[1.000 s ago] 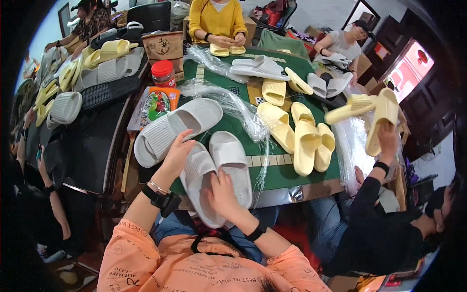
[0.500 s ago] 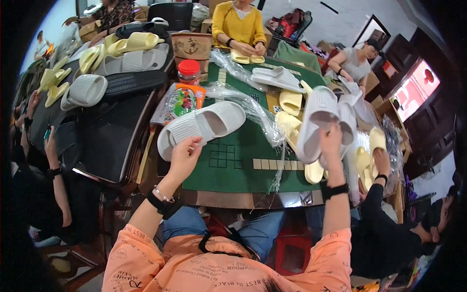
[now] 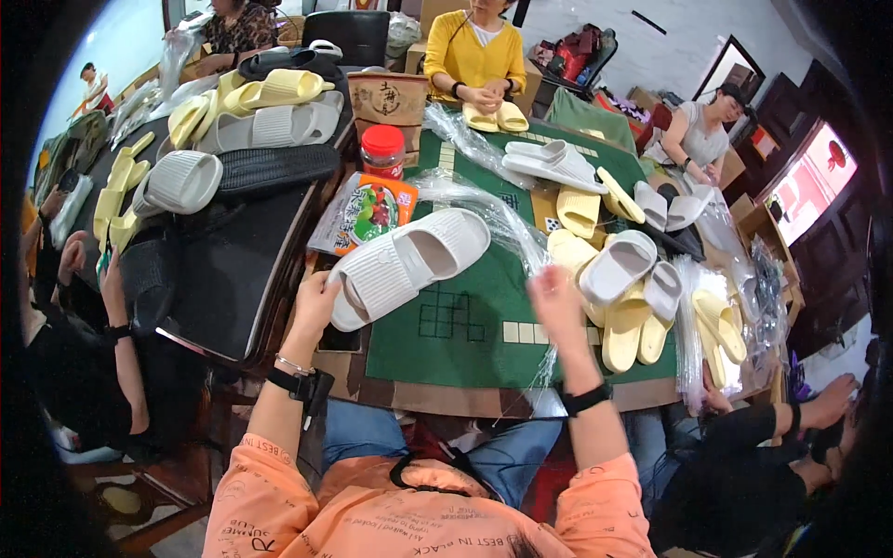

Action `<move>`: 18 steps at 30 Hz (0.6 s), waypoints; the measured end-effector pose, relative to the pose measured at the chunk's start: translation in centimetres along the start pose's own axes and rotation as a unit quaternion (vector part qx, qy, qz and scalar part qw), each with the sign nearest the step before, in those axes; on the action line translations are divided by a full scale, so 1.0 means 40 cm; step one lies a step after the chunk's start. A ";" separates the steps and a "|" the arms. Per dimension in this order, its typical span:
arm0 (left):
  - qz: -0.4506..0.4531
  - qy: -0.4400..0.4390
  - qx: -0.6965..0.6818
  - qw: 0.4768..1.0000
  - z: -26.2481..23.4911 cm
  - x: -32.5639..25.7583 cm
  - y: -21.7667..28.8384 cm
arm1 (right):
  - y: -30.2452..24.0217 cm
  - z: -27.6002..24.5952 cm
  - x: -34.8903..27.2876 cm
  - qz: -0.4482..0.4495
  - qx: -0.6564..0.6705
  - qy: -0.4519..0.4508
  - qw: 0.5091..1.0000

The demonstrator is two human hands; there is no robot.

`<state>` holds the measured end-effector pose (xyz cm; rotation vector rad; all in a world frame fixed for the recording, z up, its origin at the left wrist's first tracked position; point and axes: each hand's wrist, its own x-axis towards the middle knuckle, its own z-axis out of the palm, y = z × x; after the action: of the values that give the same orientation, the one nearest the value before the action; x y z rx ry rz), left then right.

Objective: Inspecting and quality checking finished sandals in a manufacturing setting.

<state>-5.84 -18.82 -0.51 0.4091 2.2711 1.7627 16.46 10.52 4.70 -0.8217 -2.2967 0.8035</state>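
Note:
My left hand (image 3: 316,302) pinches the near left end of a pale grey ribbed slide slipper (image 3: 377,284). A second strap at its far end suggests a nested pair, though I cannot be sure. The slippers tilt above the green table mat (image 3: 409,358). My right hand (image 3: 555,299) is smeared by motion, beside clear plastic bags (image 3: 493,214), and its fingers cannot be read. Just right of it, a pale grey slipper (image 3: 618,267) rests on yellow slippers (image 3: 625,327), with another grey one (image 3: 662,290) alongside.
A red-lidded jar (image 3: 382,153) and an orange snack packet (image 3: 365,212) stand beyond my left hand. More slippers cover the black table (image 3: 223,270) on the left. Co-workers sit around; one in yellow (image 3: 474,56) holds yellow slippers. Grey-and-black slippers (image 3: 672,206) lie at the right.
My right hand has let go of the grey slippers at the right, which now rest on the yellow ones, and moved left. My left hand has shifted to the slippers' near end.

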 end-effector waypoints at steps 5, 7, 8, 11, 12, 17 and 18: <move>0.048 -0.090 -0.051 0.993 -0.010 -0.063 0.083 | -0.128 0.194 -0.086 0.219 0.324 -0.231 0.891; 0.041 -0.115 -0.066 0.990 -0.024 -0.113 0.166 | -0.137 0.209 -0.089 0.219 0.452 -0.174 0.847; 0.071 -0.136 -0.078 0.985 -0.030 -0.131 0.176 | -0.153 0.224 -0.095 0.223 0.488 -0.100 0.838; 0.115 -0.153 -0.058 0.980 -0.017 -0.146 0.240 | -0.164 0.180 -0.076 0.279 0.560 0.007 0.780; 0.141 -0.149 -0.079 0.976 0.005 -0.146 0.248 | -0.144 0.153 -0.067 0.258 0.559 0.024 0.788; 0.173 -0.121 -0.002 0.977 0.053 -0.050 0.260 | -0.014 -0.139 -0.017 0.098 0.629 0.301 0.710; 0.215 -0.191 0.051 0.956 0.071 -0.025 0.275 | -0.007 -0.184 -0.037 0.099 0.592 0.333 0.727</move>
<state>-3.10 -14.02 9.47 1.2302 2.0999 1.5607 22.25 11.81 9.30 -0.5476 -0.7326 1.4847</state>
